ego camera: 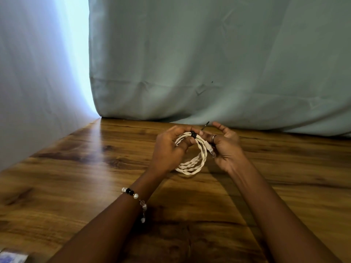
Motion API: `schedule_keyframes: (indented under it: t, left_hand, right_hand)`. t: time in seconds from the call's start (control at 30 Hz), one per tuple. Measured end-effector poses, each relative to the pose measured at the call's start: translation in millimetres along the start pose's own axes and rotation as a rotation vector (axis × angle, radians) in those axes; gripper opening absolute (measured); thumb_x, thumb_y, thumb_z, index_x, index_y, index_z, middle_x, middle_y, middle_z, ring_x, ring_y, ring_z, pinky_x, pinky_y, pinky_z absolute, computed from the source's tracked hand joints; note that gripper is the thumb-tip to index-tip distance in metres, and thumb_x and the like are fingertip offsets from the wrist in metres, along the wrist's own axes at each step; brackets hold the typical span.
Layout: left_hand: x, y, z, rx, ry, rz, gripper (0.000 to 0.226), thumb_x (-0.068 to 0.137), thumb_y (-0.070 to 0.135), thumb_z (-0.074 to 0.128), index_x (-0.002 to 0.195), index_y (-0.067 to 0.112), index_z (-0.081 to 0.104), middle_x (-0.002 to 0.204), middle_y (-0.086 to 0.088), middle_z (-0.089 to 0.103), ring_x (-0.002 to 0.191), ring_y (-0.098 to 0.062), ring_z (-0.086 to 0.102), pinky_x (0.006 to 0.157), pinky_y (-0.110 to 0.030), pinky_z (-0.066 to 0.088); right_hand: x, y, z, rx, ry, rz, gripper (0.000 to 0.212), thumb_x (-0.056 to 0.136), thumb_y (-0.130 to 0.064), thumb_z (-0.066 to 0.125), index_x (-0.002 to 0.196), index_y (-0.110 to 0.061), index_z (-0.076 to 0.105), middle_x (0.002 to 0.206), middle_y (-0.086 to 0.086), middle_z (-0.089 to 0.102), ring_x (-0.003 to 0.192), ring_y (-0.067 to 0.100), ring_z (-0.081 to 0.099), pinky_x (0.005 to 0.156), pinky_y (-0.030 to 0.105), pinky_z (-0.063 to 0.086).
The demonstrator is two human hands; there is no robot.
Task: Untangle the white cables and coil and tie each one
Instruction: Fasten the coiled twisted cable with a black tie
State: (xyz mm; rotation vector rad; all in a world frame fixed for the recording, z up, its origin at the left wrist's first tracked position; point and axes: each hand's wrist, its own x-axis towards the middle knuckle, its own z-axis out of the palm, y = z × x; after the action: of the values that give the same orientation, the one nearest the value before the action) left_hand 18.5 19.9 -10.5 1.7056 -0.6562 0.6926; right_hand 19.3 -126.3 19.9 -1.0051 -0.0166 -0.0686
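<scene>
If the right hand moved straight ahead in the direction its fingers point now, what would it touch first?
The right hand has its fingers pointing up-left, away from the person. Beyond the black tie it pinches on the white cable, the grey-green curtain would probably come first, though depth is unclear.

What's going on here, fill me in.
A person is tying up a coiled white cable held above a wooden table. The left hand grips the coil at its top, beside a black tie wrapped round the strands. The right hand pinches the tie's free end. The coil looks formed, with the tie being finished.
</scene>
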Motion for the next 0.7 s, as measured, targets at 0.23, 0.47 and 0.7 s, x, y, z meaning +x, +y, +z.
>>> schedule_keyframes:
  t: [0.23, 0.47, 0.7]
  left_hand:
    - [0, 4, 2, -0.138, 0.046, -0.144, 0.019, 0.081, 0.005, 0.070, 0.093, 0.021, 0.072, 0.080, 0.004, 0.072, 0.062, -0.006, 0.065, 0.059, -0.023, 0.050]
    - [0, 2, -1, -0.154, 0.017, -0.213, 0.018, 0.075, 0.010, 0.072, 0.089, 0.022, 0.070, 0.081, 0.000, 0.073, 0.065, -0.009, 0.065, 0.061, -0.026, 0.051]
    - [-1, 0, -2, -0.139, -0.001, -0.264, 0.017, 0.080, 0.003, 0.072, 0.093, 0.013, 0.068, 0.073, 0.002, 0.069, 0.055, -0.003, 0.059, 0.051, -0.018, 0.045]
  right_hand:
    - [-4, 1, 2, -0.113, -0.092, -0.162, 0.019, 0.070, 0.009, 0.068, 0.083, -0.002, 0.063, 0.071, 0.011, 0.072, 0.062, 0.019, 0.070, 0.057, 0.027, 0.059]
    - [0, -7, -10, -0.523, -0.211, -0.423, 0.020, 0.068, 0.009, 0.073, 0.076, -0.009, 0.070, 0.072, 0.002, 0.074, 0.068, 0.014, 0.070, 0.061, 0.025, 0.057]
    - [7, -7, -22, -1.011, -0.262, -0.832, 0.016, 0.072, -0.001, 0.079, 0.083, -0.013, 0.077, 0.081, 0.001, 0.074, 0.073, 0.015, 0.070, 0.068, 0.037, 0.059]
